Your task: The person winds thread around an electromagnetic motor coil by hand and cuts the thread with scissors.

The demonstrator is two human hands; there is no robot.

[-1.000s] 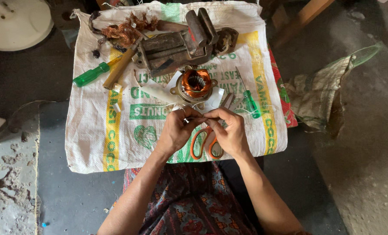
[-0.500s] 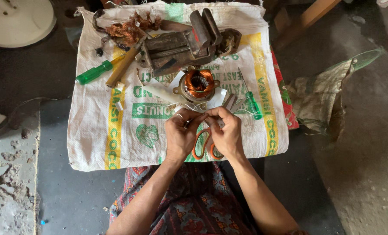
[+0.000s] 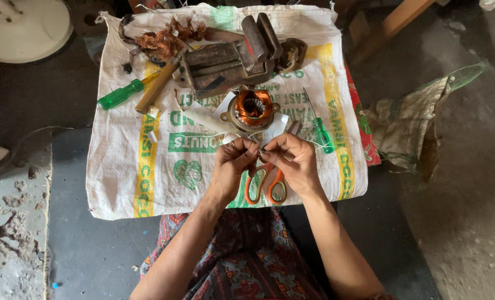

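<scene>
Near the motor coil, the left hand and right hand pinch thin thread tight; next, it needs careful tying.

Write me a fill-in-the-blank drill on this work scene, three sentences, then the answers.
1. The scissors lying under the hands have handles of the colour ____.
2. The left hand and right hand meet just in front of the motor stator, whose windings are ____-coloured.
3. All the tools, including the bench vise and the big screwdriver with the ____ handle, lie on a white woven sack.

Missing words: orange; copper; green
</scene>
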